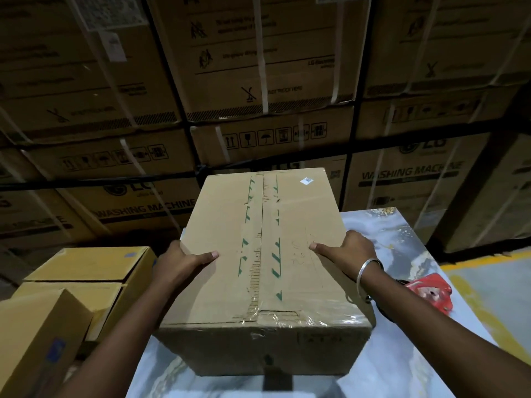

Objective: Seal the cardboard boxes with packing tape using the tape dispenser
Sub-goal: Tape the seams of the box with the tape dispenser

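Note:
A brown cardboard box fills the middle of the view, over a marbled white and blue table. Clear tape runs along its centre seam, beside green printed marks, and wrinkles over the near edge. My left hand grips the box's left side, thumb on top. My right hand, with a metal bangle on the wrist, grips the right side in the same way. A red tape dispenser lies on the table to the right, partly hidden behind my right forearm.
Three yellow cardboard boxes are stacked at the lower left beside the table. A wall of large strapped washing machine cartons stands close behind. Grey floor with a yellow painted line shows at the right.

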The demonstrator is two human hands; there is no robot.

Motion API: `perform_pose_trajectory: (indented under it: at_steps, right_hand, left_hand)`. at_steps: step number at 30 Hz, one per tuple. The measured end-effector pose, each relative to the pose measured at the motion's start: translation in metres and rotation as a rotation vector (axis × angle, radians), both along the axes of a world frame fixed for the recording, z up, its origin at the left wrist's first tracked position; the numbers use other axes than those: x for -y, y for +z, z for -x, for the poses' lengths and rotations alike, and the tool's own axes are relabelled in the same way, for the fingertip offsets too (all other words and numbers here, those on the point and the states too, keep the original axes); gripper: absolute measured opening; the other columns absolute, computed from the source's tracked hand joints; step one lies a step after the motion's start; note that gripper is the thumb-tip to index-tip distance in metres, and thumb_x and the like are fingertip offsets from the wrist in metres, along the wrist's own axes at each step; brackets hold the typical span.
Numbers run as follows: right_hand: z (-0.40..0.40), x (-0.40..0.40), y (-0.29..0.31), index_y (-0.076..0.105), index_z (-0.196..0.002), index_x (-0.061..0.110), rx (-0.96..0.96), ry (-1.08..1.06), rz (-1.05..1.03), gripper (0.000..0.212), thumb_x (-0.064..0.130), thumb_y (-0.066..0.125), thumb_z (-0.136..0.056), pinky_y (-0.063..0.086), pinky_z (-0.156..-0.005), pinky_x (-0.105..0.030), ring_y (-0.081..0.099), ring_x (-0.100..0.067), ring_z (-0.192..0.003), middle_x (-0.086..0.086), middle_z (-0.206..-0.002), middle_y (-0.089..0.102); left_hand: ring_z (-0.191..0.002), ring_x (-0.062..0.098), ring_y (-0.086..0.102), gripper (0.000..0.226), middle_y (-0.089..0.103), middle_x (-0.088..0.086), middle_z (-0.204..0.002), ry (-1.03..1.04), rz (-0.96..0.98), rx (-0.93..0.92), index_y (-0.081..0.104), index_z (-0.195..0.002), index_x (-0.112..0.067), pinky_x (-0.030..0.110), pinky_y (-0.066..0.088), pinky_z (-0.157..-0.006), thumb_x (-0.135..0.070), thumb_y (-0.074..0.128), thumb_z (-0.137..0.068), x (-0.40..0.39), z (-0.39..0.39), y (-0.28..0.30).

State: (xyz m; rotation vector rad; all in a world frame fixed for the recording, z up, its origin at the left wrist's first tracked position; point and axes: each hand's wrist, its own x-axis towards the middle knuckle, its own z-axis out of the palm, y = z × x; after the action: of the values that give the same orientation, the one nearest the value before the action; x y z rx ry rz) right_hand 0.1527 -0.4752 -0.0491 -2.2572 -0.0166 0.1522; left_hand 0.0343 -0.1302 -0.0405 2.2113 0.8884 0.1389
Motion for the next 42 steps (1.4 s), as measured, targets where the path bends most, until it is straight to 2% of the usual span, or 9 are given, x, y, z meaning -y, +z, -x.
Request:
perform_pose_trajectory:
  at_steps: [5, 9, 14, 20, 26, 31, 34, 37, 42]
  right_hand:
    - [-0.003, 0.013, 0.011, 0.073, -0.1, 0.017, 0.014, 0.014, 0.004, 0.04, 0.049, 0.083, -0.078, 0.038, -0.052, -0.021, 0.056, -0.009, -0.069, 0.002, -0.086, 0.067]
    - [-0.014, 0.027, 0.03, 0.074, -0.098, 0.014, 0.022, -0.012, 0.037, 0.045, 0.052, 0.084, -0.075, 0.042, -0.053, -0.022, 0.056, -0.01, -0.068, 0.0, -0.084, 0.069]
    - [-0.038, 0.058, 0.076, 0.063, -0.068, 0.019, 0.06, -0.11, 0.026, 0.043, 0.053, 0.089, -0.068, 0.034, -0.048, -0.022, 0.054, -0.007, -0.062, 0.007, -0.067, 0.059]
    - [-0.074, 0.131, 0.126, 0.076, -0.086, 0.013, 0.136, -0.156, -0.052, 0.059, 0.061, 0.09, -0.056, 0.048, -0.057, -0.027, 0.07, -0.022, -0.076, -0.003, -0.083, 0.074]
    - [-0.108, 0.259, 0.153, 0.076, -0.088, 0.013, 0.194, -0.187, -0.074, 0.056, 0.058, 0.092, -0.058, 0.058, -0.073, -0.036, 0.07, -0.025, -0.081, -0.005, -0.089, 0.074]
    - [-0.128, 0.392, 0.152, 0.076, -0.088, 0.015, 0.184, -0.245, -0.106, 0.073, 0.068, 0.088, -0.04, 0.061, -0.077, -0.039, 0.072, -0.023, -0.08, -0.002, -0.089, 0.076]
    - [-0.135, 0.466, 0.146, 0.074, -0.08, 0.013, 0.168, -0.27, -0.08, 0.062, 0.062, 0.092, -0.048, 0.061, -0.077, -0.041, 0.072, -0.025, -0.081, -0.004, -0.086, 0.075]
    - [-0.145, 0.534, 0.132, 0.071, -0.076, 0.013, 0.148, -0.31, -0.067, 0.067, 0.066, 0.092, -0.043, 0.06, -0.071, -0.04, 0.072, -0.026, -0.079, -0.005, -0.085, 0.074]
    - [-0.166, 0.611, 0.102, 0.06, -0.063, 0.018, 0.078, -0.341, -0.009, 0.049, 0.056, 0.091, -0.062, 0.041, -0.054, -0.029, 0.062, -0.022, -0.07, -0.004, -0.072, 0.064]
  left_hand:
    - [-0.096, 0.028, 0.067, 0.108, 0.07, -0.003, -0.111, 0.004, -0.03, -0.011, 0.058, -0.117, -0.03, 0.048, 0.057, -0.084, -0.094, 0.071, -0.031, 0.011, -0.006, 0.005]
    - [-0.1, 0.033, 0.064, 0.101, 0.068, 0.004, -0.115, -0.035, -0.044, -0.003, 0.057, -0.121, -0.021, 0.047, 0.055, -0.087, -0.081, 0.074, -0.041, 0.028, -0.022, 0.03]
    - [-0.108, 0.034, 0.062, 0.107, 0.066, 0.004, -0.124, -0.103, -0.046, 0.095, 0.056, -0.126, -0.024, 0.048, 0.053, -0.091, -0.081, 0.075, -0.037, 0.054, -0.054, 0.072]
    - [-0.11, 0.03, 0.061, 0.101, 0.066, -0.002, -0.124, -0.189, -0.044, 0.252, 0.056, -0.127, -0.029, 0.049, 0.051, -0.095, -0.076, 0.079, -0.041, 0.12, -0.096, 0.127]
    - [-0.098, 0.024, 0.069, 0.092, 0.074, -0.008, -0.104, -0.216, 0.022, 0.32, 0.066, -0.104, -0.031, 0.047, 0.056, -0.091, -0.076, 0.087, -0.027, 0.239, -0.148, 0.154]
    - [-0.104, 0.027, 0.065, 0.096, 0.071, -0.004, -0.112, -0.239, -0.019, 0.289, 0.064, -0.113, -0.026, 0.046, 0.053, -0.095, -0.074, 0.082, -0.032, 0.379, -0.178, 0.155]
    - [-0.1, 0.023, 0.065, 0.093, 0.071, -0.008, -0.107, -0.235, 0.049, 0.276, 0.065, -0.112, -0.027, 0.043, 0.053, -0.094, -0.073, 0.084, -0.033, 0.452, -0.194, 0.141]
    - [-0.099, 0.021, 0.068, 0.102, 0.072, -0.009, -0.107, -0.234, 0.121, 0.271, 0.065, -0.111, -0.03, 0.043, 0.055, -0.092, -0.08, 0.085, -0.025, 0.517, -0.217, 0.113]
    - [-0.107, 0.028, 0.063, 0.095, 0.07, 0.0, -0.118, -0.265, 0.043, 0.223, 0.064, -0.12, -0.024, 0.04, 0.052, -0.09, -0.08, 0.072, -0.043, 0.607, -0.254, 0.089]
